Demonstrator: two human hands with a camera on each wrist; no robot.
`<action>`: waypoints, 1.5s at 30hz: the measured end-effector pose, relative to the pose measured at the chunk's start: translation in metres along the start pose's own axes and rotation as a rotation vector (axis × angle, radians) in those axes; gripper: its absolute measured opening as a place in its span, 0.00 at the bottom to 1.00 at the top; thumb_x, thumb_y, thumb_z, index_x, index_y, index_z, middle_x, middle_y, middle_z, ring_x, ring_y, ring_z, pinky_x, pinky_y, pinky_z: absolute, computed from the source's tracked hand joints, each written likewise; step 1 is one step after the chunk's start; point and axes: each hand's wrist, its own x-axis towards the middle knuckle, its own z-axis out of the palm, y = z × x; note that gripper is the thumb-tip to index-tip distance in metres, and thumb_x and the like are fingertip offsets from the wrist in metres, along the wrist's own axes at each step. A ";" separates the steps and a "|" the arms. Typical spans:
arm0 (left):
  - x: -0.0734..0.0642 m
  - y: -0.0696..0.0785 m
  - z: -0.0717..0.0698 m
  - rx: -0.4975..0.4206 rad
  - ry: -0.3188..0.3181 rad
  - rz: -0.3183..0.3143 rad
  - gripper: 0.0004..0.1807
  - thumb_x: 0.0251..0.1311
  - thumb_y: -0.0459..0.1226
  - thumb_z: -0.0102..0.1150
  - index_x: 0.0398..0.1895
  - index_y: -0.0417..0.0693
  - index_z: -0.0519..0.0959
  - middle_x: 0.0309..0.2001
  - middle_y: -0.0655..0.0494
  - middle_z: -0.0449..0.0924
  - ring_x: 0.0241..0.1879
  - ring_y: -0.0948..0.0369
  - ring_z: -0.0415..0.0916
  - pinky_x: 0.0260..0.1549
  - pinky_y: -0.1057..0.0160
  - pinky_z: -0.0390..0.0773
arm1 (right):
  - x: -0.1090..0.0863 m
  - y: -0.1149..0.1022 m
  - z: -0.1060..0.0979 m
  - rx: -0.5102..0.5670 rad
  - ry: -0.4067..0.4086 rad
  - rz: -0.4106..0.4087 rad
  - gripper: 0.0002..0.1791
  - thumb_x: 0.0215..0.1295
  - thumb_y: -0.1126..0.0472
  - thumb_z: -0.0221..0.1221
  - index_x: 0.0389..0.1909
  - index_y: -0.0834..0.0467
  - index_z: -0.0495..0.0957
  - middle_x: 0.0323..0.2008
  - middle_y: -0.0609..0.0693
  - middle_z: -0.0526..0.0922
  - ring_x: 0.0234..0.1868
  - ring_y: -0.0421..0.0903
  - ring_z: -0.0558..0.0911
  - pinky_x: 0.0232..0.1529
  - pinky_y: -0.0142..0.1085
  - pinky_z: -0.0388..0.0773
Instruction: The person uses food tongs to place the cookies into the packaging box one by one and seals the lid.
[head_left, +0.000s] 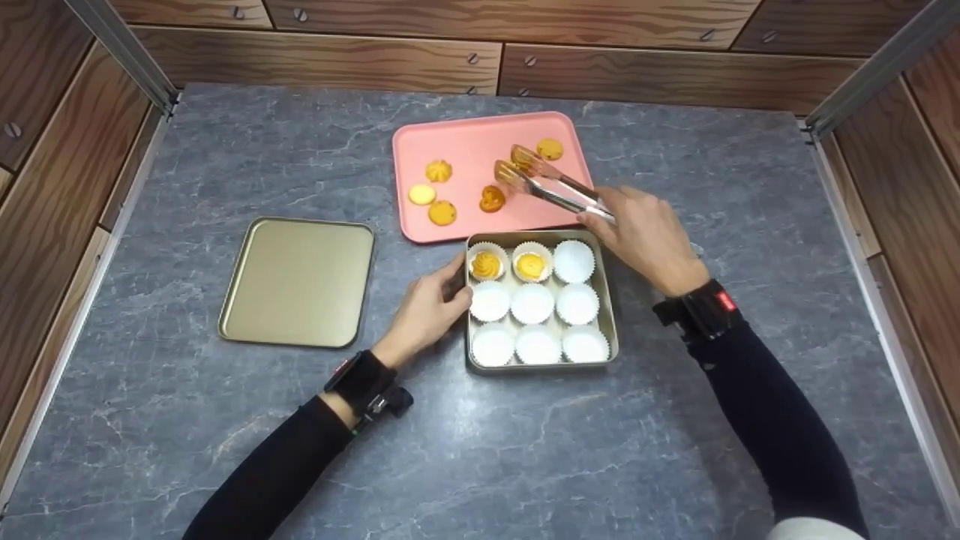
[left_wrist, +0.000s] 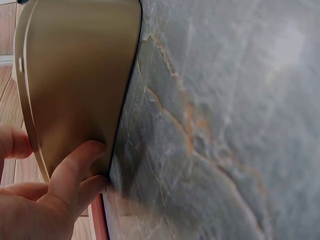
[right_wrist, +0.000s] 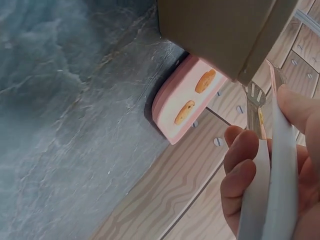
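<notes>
My right hand (head_left: 646,236) holds metal tongs (head_left: 564,196) with amber-tinted tips over the right part of a pink tray (head_left: 469,139). The tips stand apart; whether a cookie lies between them is hard to make out. Close by lie a heart-shaped cookie (head_left: 492,199) and a round cookie (head_left: 550,148). My left hand (head_left: 426,313) touches the left side of a square tin (head_left: 611,330), with its fingers (left_wrist: 75,167) against the wall and thumb by the rim. White paper cups (head_left: 532,303) fill the tin; a swirled cookie (head_left: 486,265) and a yellow cookie (head_left: 530,265) sit in two back cups.
At the left of the tray lie a ridged cookie (head_left: 439,171), a pale yellow cookie (head_left: 421,195) and a speckled cookie (head_left: 442,213). A square tin lid (head_left: 297,283) lies flat on the marbled table (head_left: 450,457), left of the tin. Wood-patterned panels (head_left: 337,60) stand behind.
</notes>
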 end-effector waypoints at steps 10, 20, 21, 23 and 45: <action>0.000 0.000 -0.001 -0.013 -0.013 -0.029 0.37 0.68 0.35 0.59 0.79 0.40 0.60 0.32 0.44 0.85 0.14 0.66 0.65 0.13 0.67 0.74 | -0.033 0.003 -0.014 0.013 0.063 -0.041 0.23 0.73 0.51 0.64 0.57 0.66 0.81 0.36 0.61 0.85 0.30 0.57 0.81 0.26 0.52 0.81; -0.001 0.001 0.000 -0.010 -0.009 -0.019 0.36 0.69 0.33 0.58 0.78 0.38 0.61 0.35 0.37 0.84 0.14 0.67 0.62 0.15 0.70 0.72 | -0.063 0.007 -0.030 -0.022 0.093 -0.080 0.24 0.70 0.52 0.67 0.57 0.66 0.80 0.33 0.60 0.84 0.25 0.54 0.79 0.21 0.48 0.80; -0.001 0.001 0.000 -0.007 -0.005 -0.013 0.36 0.68 0.33 0.58 0.78 0.37 0.61 0.36 0.35 0.84 0.14 0.67 0.61 0.16 0.70 0.72 | -0.066 0.007 -0.032 -0.024 0.097 -0.086 0.24 0.70 0.53 0.67 0.57 0.66 0.80 0.32 0.60 0.83 0.24 0.53 0.78 0.19 0.47 0.80; -0.001 0.001 0.000 -0.003 -0.002 -0.010 0.36 0.68 0.33 0.58 0.78 0.37 0.61 0.43 0.34 0.85 0.14 0.67 0.60 0.16 0.70 0.72 | -0.071 0.006 -0.036 -0.029 0.102 -0.093 0.23 0.69 0.53 0.67 0.56 0.66 0.81 0.31 0.58 0.83 0.23 0.51 0.77 0.17 0.44 0.78; -0.002 0.002 0.000 -0.033 -0.017 -0.030 0.36 0.69 0.33 0.59 0.78 0.39 0.60 0.57 0.38 0.83 0.14 0.67 0.63 0.12 0.70 0.71 | -0.115 0.001 -0.062 -0.103 0.073 -0.116 0.27 0.67 0.53 0.69 0.59 0.66 0.80 0.42 0.65 0.86 0.23 0.55 0.83 0.19 0.48 0.84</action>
